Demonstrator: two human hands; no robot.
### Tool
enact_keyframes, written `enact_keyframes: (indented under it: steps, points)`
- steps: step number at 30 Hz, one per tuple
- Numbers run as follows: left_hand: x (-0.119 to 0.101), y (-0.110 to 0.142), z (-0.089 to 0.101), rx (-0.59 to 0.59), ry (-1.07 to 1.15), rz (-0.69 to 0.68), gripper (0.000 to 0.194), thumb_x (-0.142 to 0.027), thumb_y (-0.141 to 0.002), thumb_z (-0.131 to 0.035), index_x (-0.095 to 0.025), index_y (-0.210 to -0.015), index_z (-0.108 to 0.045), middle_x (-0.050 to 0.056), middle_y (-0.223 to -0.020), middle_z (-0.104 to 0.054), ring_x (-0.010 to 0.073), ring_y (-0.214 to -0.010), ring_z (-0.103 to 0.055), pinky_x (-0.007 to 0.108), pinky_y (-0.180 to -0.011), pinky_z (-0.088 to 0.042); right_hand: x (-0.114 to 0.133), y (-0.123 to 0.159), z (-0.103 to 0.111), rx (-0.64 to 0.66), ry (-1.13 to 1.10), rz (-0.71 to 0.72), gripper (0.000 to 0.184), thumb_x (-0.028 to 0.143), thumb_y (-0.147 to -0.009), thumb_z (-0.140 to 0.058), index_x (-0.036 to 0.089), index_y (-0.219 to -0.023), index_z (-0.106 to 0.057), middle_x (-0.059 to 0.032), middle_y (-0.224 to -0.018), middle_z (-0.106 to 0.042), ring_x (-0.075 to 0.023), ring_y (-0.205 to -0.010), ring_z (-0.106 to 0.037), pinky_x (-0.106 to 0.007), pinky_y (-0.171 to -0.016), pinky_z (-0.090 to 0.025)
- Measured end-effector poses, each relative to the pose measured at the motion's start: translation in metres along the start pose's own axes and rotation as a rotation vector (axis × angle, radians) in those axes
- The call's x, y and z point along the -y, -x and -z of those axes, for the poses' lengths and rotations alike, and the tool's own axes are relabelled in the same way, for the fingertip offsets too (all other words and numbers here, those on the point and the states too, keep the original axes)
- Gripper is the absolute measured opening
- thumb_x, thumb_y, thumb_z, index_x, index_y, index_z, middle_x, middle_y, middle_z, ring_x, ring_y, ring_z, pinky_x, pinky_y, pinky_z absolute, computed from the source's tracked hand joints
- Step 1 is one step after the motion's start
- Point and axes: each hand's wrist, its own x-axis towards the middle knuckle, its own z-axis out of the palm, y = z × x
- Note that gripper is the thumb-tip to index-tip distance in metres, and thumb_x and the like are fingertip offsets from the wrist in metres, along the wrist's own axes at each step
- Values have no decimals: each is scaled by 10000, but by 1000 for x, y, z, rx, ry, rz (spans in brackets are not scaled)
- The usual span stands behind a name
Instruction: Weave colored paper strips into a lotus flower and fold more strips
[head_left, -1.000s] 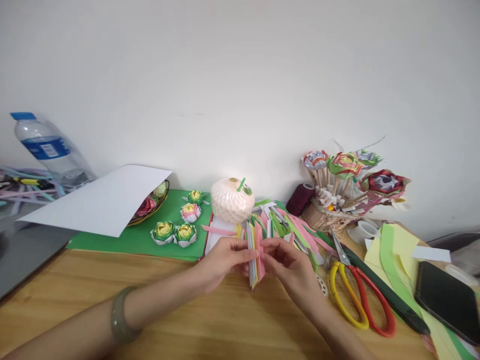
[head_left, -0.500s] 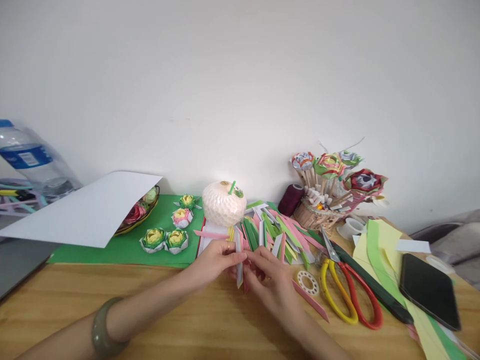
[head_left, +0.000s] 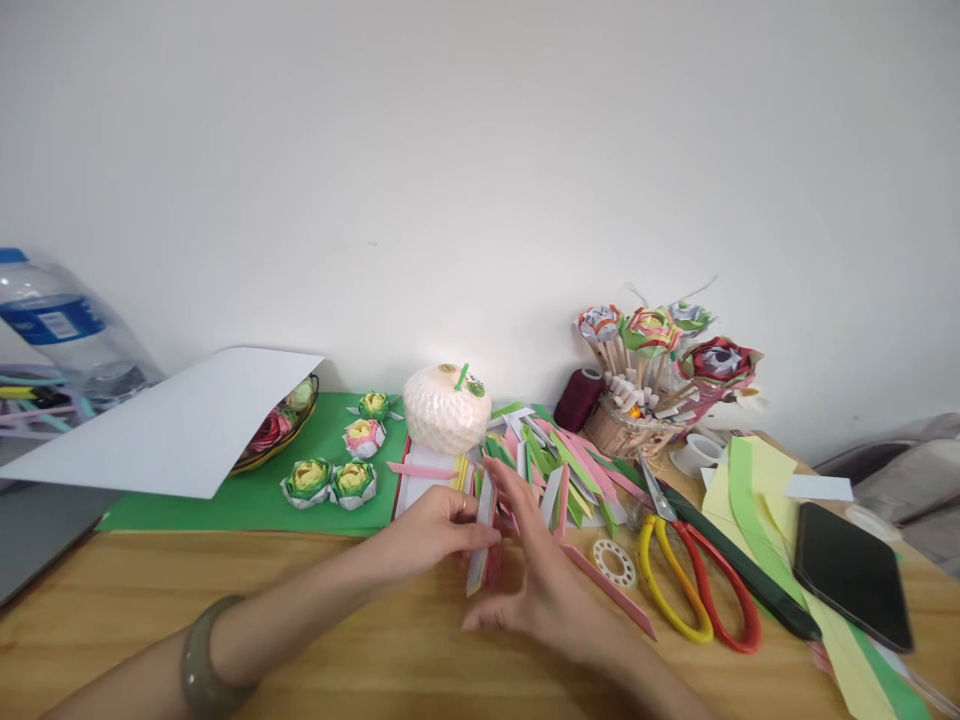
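Observation:
Pinched between the thumb and fingers of my left hand [head_left: 442, 532] are folded paper strips [head_left: 480, 570], white and pink, held upright above the table's front part. My right hand [head_left: 544, 580] is just to their right, thumb and fingers spread apart; its fingertips come close to the strips, and I cannot tell whether they touch. Behind both hands lies a pile of folded paper strips [head_left: 581, 462] in green, pink and white. A long pink strip [head_left: 611, 592] rests right of my right hand, beside a white ring with holes [head_left: 615, 564].
Scissors [head_left: 697, 580], a green-handled tool [head_left: 772, 595] and a phone [head_left: 853, 575] lie at the right. Paper flowers in a basket [head_left: 637, 428] stand behind. A netted round object [head_left: 447, 410] sits mid-table. Several paper lotuses [head_left: 354, 482] rest on green paper [head_left: 225, 510]; a white sheet [head_left: 172, 430] covers part of it.
My right hand has let go of the folded strips and opened, its thumb dropping away from the fingers. My left hand still grips the strips, which now tilt slightly.

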Motion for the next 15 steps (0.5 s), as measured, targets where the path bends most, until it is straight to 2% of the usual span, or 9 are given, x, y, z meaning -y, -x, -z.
enact_keyframes:
  steps: [3,5,9,11,15]
  points:
    - [-1,0,1,35,61,8,290,-392,-639,-666,-149,-534,-549,-32,-485,-528,97,-486,-453,228,-514,-313,1,1,0,83,14,11,1295,309,-515,-817,298,-1401,127,-132,-1495,16,-321,-1358,-24,-483,-1072,-187]
    - [-2,1,1,47,90,15,288,-394,-626,-678,-149,-544,-551,-35,-489,-525,93,-478,-452,229,-511,-319,1,1,0,94,18,0,1305,250,-511,-819,308,-1397,137,-123,-1496,39,-314,-1359,-10,-484,-1071,-186]
    - [-4,2,1,53,145,46,302,-416,-592,-702,-137,-593,-583,-27,-532,-536,87,-481,-446,232,-508,-321,0,-1,-2,41,12,-39,1212,111,-555,-773,323,-1404,65,-93,-1491,-86,-261,-1358,-124,-440,-1074,-211]
    - [-5,2,1,49,156,45,312,-422,-586,-707,-133,-612,-590,-24,-536,-535,87,-489,-443,230,-506,-312,-1,-2,-3,20,4,-37,1187,117,-558,-771,311,-1410,33,-90,-1484,-137,-257,-1352,-158,-427,-1076,-213]
    - [-6,3,0,31,198,34,298,-406,-607,-694,-130,-641,-587,-14,-559,-550,84,-496,-438,232,-519,-310,-2,-3,-3,29,1,-29,1144,138,-584,-760,292,-1419,7,-91,-1493,-133,-260,-1356,-141,-429,-1080,-209]
